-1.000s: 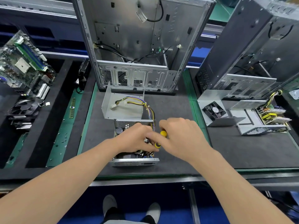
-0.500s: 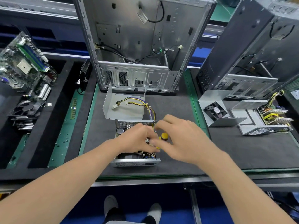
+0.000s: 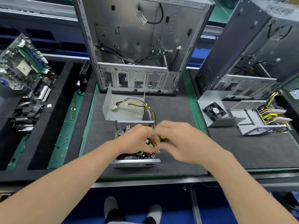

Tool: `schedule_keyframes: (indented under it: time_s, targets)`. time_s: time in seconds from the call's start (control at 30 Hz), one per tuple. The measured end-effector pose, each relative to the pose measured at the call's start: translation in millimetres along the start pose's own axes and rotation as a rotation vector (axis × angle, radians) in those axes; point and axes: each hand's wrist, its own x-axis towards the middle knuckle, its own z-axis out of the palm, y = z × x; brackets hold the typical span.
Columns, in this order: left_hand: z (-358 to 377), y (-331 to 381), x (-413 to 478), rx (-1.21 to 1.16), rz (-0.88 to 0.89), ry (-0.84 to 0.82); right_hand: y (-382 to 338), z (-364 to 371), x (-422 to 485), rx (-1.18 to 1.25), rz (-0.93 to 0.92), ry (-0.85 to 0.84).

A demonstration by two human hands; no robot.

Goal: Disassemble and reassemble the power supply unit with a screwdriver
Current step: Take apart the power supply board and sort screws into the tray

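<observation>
Dark grey matting with a green border (image 3: 178, 110) covers the counter in the head view; near its front edge sits the open silver metal power supply unit (image 3: 135, 163), its lid off and its circuit board and black capacitor exposed.

Both hands meet above this unit; the right hand (image 3: 182, 143) has its fingers curled round the yellow handle of a screwdriver (image 3: 159, 141), which points down into the unit's right side; the left hand (image 3: 137, 139) reaches in from the left with fingers bent downward, touching the screwdriver area, though whether it pinches anything I cannot tell.

Just behind the unit lies its bent grey sheet-metal cover (image 3: 111, 109), with a bundle of yellow, purple and black wires (image 3: 145, 105) running from the unit across it; further behind stands an open grey computer case (image 3: 142, 46).

Left of the unit, well apart, are a green memory stick (image 3: 73, 109), a black cooling fan (image 3: 25, 110) and a tilted green motherboard (image 3: 24, 65).

Right of the unit rest a silver cover holding a black fan (image 3: 215, 110) and another dismantled supply with yellow coils (image 3: 262, 122).
</observation>
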Motion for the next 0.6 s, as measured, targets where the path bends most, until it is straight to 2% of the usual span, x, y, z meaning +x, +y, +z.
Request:
schedule_keyframes:
  time_s: [0.07, 0.17, 0.3, 0.4, 0.47, 0.53, 0.6]
  targets:
    - [-0.6, 1.0, -0.1, -0.001, 0.003, -0.015, 1.6, -2.7, 0.4, 0.004, 0.024, -0.07]
    - [-0.8, -0.6, 0.3, 0.016, -0.001, -0.015, -0.5, 9.1, 5.2, -0.139, 0.187, 0.005]
    - [0.6, -2.9, 1.8, 0.046, -0.039, -0.03, -5.8, 21.5, 7.4, -0.106, 0.35, 0.062]
    - [0.9, -4.5, 1.8, 0.034, -0.01, -0.019, -1.0, 9.4, 1.5, -0.018, 0.184, 0.083]
    - [1.1, -4.1, 1.4, 0.025, -0.006, -0.015, 1.6, 1.9, -0.2, 0.019, 0.04, -0.026]
    - [1.8, -2.8, 1.0, 0.017, -0.016, -0.016, 2.4, 3.2, 1.6, -0.036, 0.031, -0.095]
    - [2.6, -2.2, -0.2, 0.009, -0.018, -0.006, -0.1, 7.3, 3.5, -0.085, 0.082, -0.068]
